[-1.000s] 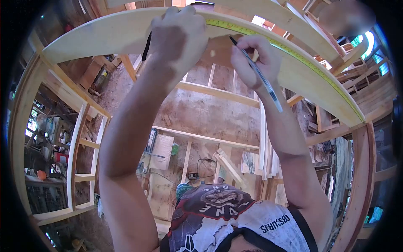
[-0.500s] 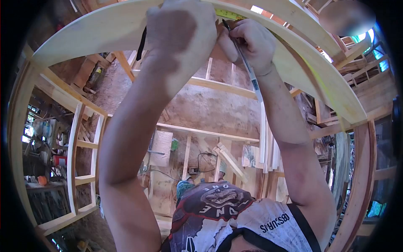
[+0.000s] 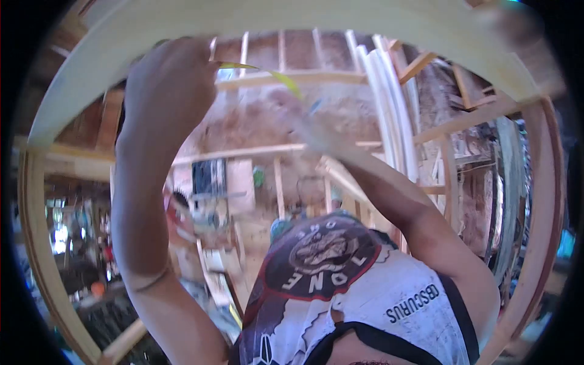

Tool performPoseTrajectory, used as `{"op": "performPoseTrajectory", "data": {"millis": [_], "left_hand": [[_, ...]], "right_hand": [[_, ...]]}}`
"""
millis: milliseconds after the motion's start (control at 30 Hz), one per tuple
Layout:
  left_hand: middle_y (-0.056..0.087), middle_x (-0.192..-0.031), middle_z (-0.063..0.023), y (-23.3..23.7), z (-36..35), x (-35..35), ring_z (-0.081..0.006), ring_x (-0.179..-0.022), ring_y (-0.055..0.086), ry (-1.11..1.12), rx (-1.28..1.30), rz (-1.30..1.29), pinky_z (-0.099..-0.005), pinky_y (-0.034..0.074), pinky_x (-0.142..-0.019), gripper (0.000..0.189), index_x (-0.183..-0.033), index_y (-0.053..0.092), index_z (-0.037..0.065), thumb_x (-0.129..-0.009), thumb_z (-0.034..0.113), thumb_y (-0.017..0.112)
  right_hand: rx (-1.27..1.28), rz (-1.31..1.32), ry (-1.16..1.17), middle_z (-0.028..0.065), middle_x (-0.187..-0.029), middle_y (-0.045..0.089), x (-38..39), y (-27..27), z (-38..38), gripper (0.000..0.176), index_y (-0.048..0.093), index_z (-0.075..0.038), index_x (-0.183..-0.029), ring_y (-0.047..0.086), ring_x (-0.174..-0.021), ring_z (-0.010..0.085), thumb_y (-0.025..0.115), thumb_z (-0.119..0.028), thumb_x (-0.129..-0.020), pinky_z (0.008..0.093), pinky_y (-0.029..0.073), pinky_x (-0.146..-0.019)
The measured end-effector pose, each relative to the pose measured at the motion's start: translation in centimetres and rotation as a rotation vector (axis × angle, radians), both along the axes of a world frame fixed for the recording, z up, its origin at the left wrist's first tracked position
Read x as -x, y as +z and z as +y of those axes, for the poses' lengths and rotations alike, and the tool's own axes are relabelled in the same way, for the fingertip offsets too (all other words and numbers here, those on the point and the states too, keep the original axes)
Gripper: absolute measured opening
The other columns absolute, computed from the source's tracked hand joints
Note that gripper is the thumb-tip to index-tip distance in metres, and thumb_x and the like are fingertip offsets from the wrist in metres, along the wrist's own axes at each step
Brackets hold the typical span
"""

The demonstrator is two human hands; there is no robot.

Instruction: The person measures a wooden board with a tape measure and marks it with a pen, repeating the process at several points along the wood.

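Observation:
My left hand (image 3: 173,82) is closed at the underside of the curved pale wooden board (image 3: 274,15), around a tape measure whose case is hidden. The yellow tape blade (image 3: 283,80) sticks out to the right from that hand, bent and twisted downward. My right hand (image 3: 292,112), smeared by motion, is below the end of the blade and apart from the board. A short blue bit of a pen (image 3: 315,107) shows beside its fingers.
Wooden framing posts stand at the left (image 3: 36,231) and right (image 3: 538,213). Long pale strips (image 3: 392,109) lean behind my right arm. Below are a dark case (image 3: 209,176), cut lumber and dirt floor. A blurred person's head is at top right.
My right hand has come away from the board, down and left, with the pen. My left hand has shifted left and down in view, the tape blade now hanging free. The view has tilted.

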State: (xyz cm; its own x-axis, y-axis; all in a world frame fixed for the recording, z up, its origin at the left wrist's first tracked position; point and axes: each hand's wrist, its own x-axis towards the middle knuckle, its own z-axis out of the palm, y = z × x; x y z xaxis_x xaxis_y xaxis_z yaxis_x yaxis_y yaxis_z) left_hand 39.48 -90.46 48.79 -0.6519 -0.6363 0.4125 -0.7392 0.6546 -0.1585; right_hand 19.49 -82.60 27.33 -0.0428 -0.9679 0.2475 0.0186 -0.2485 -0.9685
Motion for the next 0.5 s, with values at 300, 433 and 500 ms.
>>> {"op": "performPoseTrajectory", "data": {"millis": [300, 433, 500], "left_hand": [[0.068, -0.088, -0.0259, -6.9, 6.6, -4.1, -0.0439, -0.087, 0.067, 0.333, -0.546, -0.199, -0.0509, 0.052, -0.080, 0.033, -0.084, 0.070, -0.002, -0.092, 0.030, 0.064], [0.071, -0.091, -0.0234, -11.8, 12.1, -6.0, -0.0415, -0.088, 0.069, 0.494, -0.888, -0.263, -0.0510, 0.052, -0.088, 0.034, -0.090, 0.072, 0.001, -0.093, 0.031, 0.058], [0.069, -0.086, -0.0237, -16.2, 15.8, -7.0, -0.0398, -0.082, 0.068, 0.624, -1.056, -0.152, -0.0490, 0.051, -0.081, 0.038, -0.089, 0.072, -0.002, -0.092, 0.035, 0.063]], "right_hand": [[-0.376, -1.296, -0.339, 0.0145, -0.109, 0.065, 8.6, -7.7, 4.8, 0.019, 0.062, -0.001, -0.107, 0.062, -0.108, 0.0320, 0.051, -0.015, -0.100, 0.0472, 0.049, -0.103], [-0.425, -1.291, -0.382, 0.0098, -0.088, 0.057, 17.8, -13.4, 7.0, 0.015, 0.056, -0.001, -0.106, 0.058, -0.083, 0.0274, 0.051, -0.013, -0.100, 0.0498, 0.052, -0.091], [-0.534, -1.190, -0.472, 0.0104, -0.089, 0.057, 21.3, -14.4, 8.8, 0.014, 0.055, 0.000, -0.106, 0.057, -0.082, 0.0275, 0.050, -0.012, -0.100, 0.0491, 0.052, -0.090]]}}
